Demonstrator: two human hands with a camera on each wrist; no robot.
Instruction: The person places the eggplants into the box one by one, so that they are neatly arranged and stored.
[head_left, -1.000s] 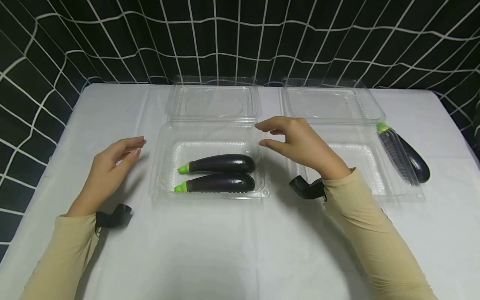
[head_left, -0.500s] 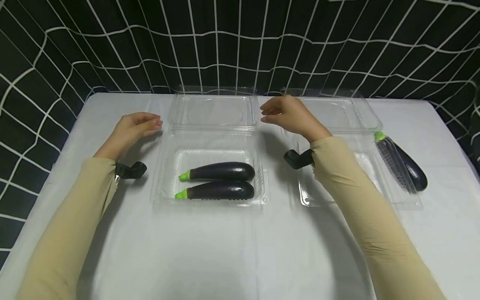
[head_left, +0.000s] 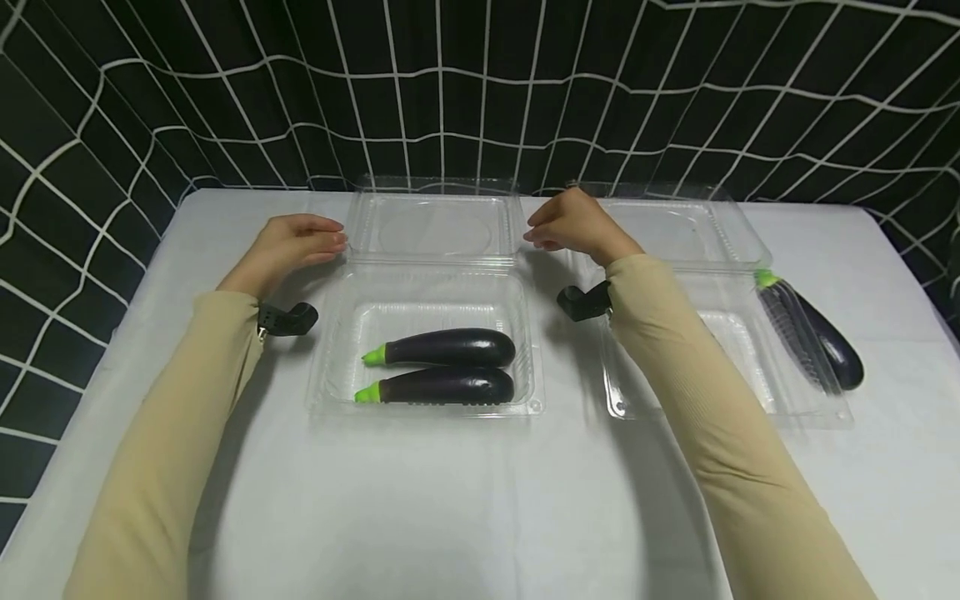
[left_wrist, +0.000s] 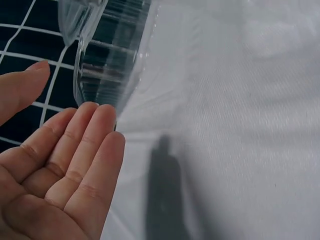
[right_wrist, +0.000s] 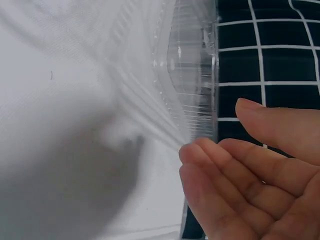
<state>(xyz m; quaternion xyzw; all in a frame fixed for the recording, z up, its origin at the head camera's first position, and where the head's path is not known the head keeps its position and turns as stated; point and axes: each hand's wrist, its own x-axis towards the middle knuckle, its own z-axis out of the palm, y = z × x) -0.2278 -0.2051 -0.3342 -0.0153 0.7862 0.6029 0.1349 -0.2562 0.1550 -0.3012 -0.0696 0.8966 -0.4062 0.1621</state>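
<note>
Two dark eggplants lie side by side, the upper eggplant (head_left: 450, 347) and the lower eggplant (head_left: 446, 387), in a clear plastic clamshell container (head_left: 337, 333) whose lid (head_left: 435, 223) is folded back behind it. At the lid's left edge is my left hand (head_left: 285, 250), its fingers extended and thumb apart in the left wrist view. My right hand (head_left: 573, 225) is by the lid's right edge, with fingers slightly bent and thumb apart in the right wrist view. I cannot tell whether the fingertips touch the plastic. Neither hand holds anything.
A second clear clamshell container (head_left: 735, 358) stands on the right, lid folded back, partly behind my right forearm. Against its right side lies another eggplant (head_left: 832, 342). White cloth covers the table (head_left: 420, 508); a dark backdrop with white grid lines (head_left: 465, 100) rises behind.
Both hands have moved away from me, from beside the left container's base to its lid. The left hand has also shifted right, toward the lid's edge. Eggplants and containers stay put.
</note>
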